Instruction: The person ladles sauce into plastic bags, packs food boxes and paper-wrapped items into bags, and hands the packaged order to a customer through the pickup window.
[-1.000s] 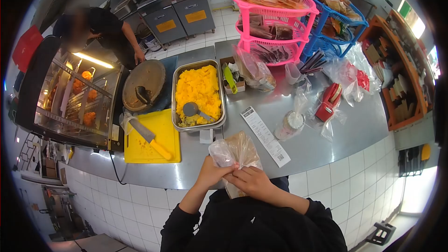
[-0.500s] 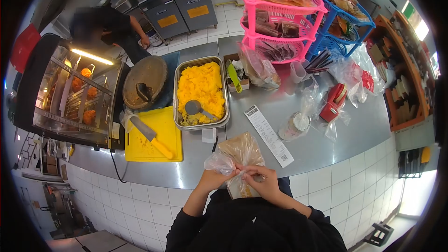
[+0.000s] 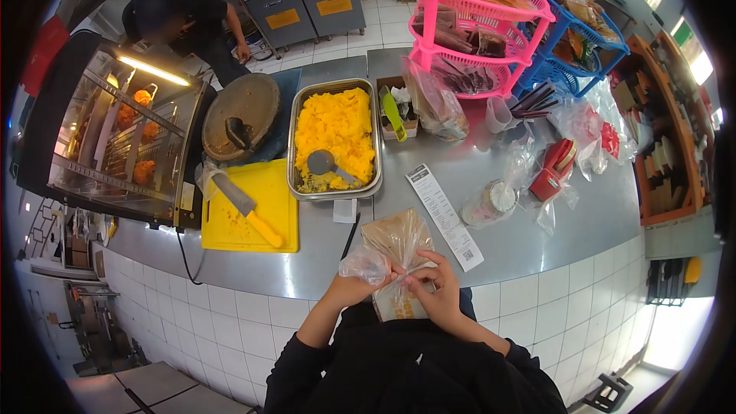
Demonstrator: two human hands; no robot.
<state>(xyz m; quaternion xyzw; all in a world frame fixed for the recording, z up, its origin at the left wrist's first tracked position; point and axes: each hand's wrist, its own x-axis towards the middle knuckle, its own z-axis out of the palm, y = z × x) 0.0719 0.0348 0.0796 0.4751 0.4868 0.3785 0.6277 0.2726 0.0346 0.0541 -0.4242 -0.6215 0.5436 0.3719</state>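
Observation:
Close to my body, at the counter's front edge, is a clear plastic bag (image 3: 418, 239) around a brown paper package (image 3: 389, 230). My left hand (image 3: 360, 285) is closed on the gathered plastic, and a puffed part of the bag bulges above its fingers. From the other side my right hand (image 3: 435, 285) pinches the same twisted plastic, thumb and fingertips almost touching the left ones. The lower end of the package hangs below both hands. A long printed receipt (image 3: 443, 215) lies flat to the right of the bag.
A metal tray (image 3: 292, 172) of yellow food with a grey scoop (image 3: 322, 162) stands ahead. Leftward are a knife (image 3: 244, 203) on a yellow board (image 3: 217, 238) and a lit display cabinet (image 3: 115, 138). Pink baskets (image 3: 529, 50) rise at right. A co-worker (image 3: 184, 27) stands across the counter.
The camera view has shifted slightly. My right-hand fingers have lifted and spread a little at the bag's neck, while my left hand keeps its grip. The co-worker's head has come further into view.

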